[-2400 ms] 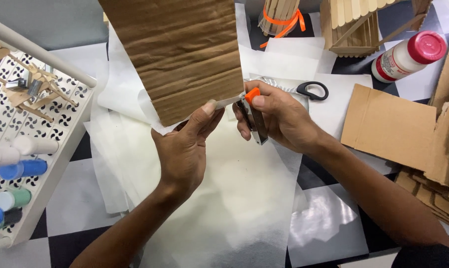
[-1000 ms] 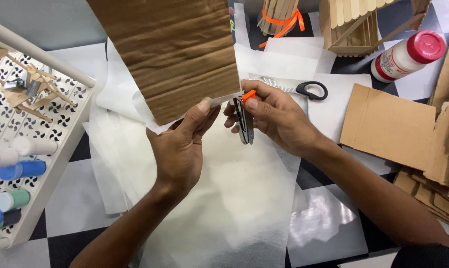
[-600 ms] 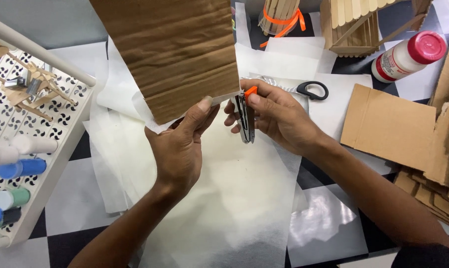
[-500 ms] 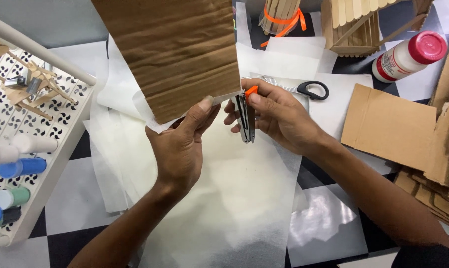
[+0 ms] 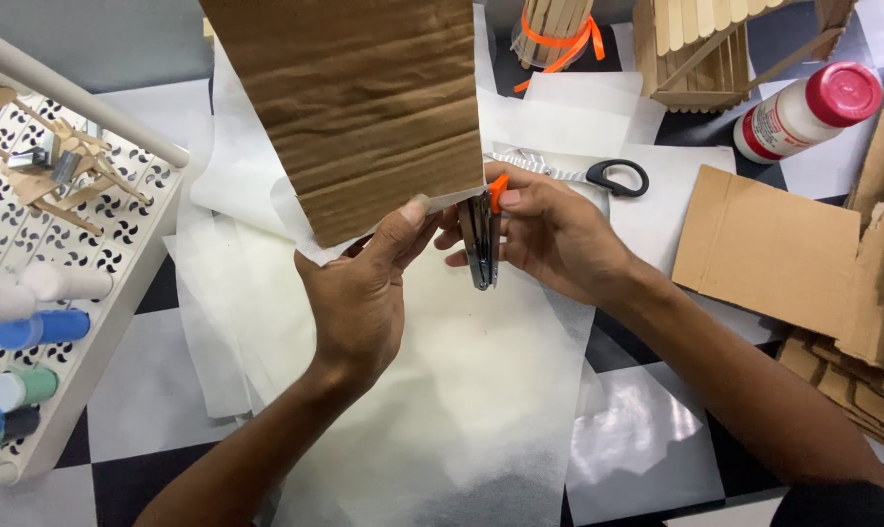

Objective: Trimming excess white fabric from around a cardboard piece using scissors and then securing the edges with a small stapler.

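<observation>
My left hand (image 5: 369,293) pinches the lower edge of a large brown corrugated cardboard sheet (image 5: 359,98) together with a thin white paper layer, holding it upright in front of me. My right hand (image 5: 559,234) grips a metal stapler with an orange tip (image 5: 483,239), its jaws at the cardboard's lower right corner. Both hands are close together above white tissue sheets (image 5: 442,390) spread on the checkered table.
Black-handled scissors (image 5: 608,177) lie behind my right hand. A white glue bottle with a red cap (image 5: 808,112), a stick-built house (image 5: 700,49) and cardboard pieces (image 5: 769,254) sit at right. A white perforated rack (image 5: 51,254) with paint bottles stands at left.
The stapler has shifted slightly left and turned more upright against the cardboard's corner. My left hand keeps its pinch on the edge.
</observation>
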